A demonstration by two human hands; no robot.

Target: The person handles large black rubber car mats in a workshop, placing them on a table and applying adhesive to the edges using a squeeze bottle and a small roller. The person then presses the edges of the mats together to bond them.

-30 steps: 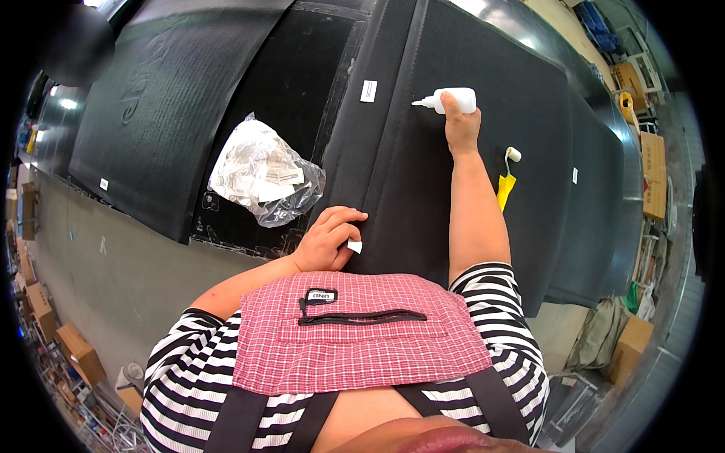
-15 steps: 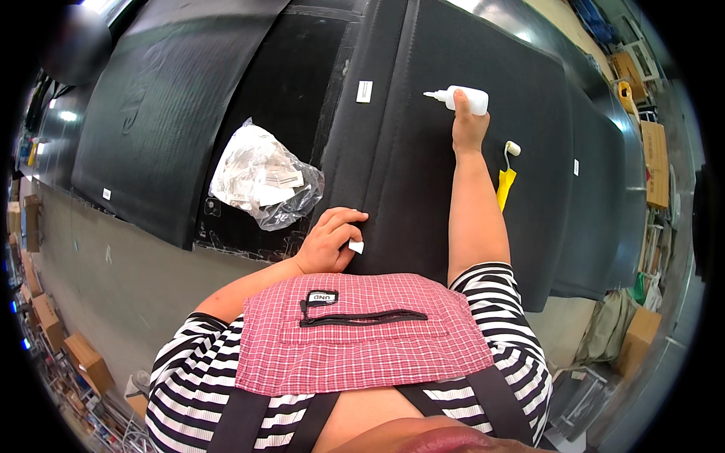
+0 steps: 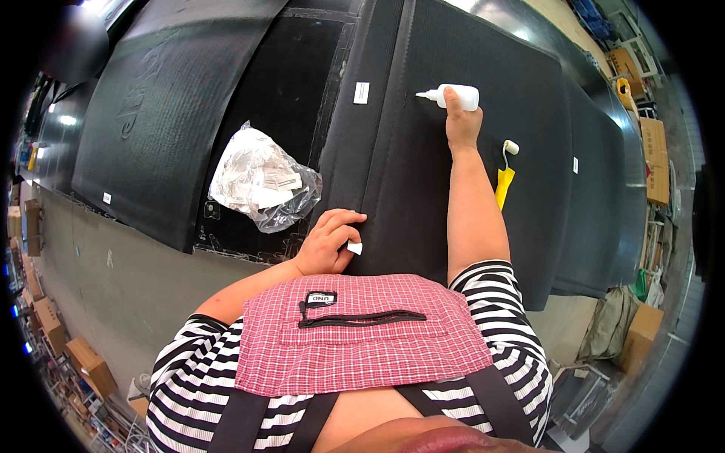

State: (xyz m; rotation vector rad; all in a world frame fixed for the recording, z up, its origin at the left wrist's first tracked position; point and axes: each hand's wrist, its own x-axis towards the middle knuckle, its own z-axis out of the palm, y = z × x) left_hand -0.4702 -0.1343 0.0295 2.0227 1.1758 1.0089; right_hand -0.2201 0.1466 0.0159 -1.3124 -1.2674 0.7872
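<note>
My right hand [image 3: 464, 127] is wrapped round a white squeeze bottle [image 3: 467, 97], tilted on its side with its thin nozzle toward the left. Below the nozzle lies a black ribbed mat [image 3: 498, 83], and a short dark mark shows on it near the tip. My left hand [image 3: 330, 243] rests at the mat's near edge, fingers curled, with a small white label [image 3: 355, 248] held in them. Another white label [image 3: 362, 93] lies flat on the mat's left strip. Left of it sits a clear plastic bag [image 3: 260, 177] full of white labels.
A small roller with a yellow handle [image 3: 504, 189] lies right of my right forearm. More black mats [image 3: 181, 83] spread over the table to the left, and others lie at the right. Cardboard boxes [image 3: 642, 332] stand around the floor's edges.
My right hand has shifted slightly left with the bottle, bringing the nozzle nearer to the mat's seam. My left hand stays in place with the label.
</note>
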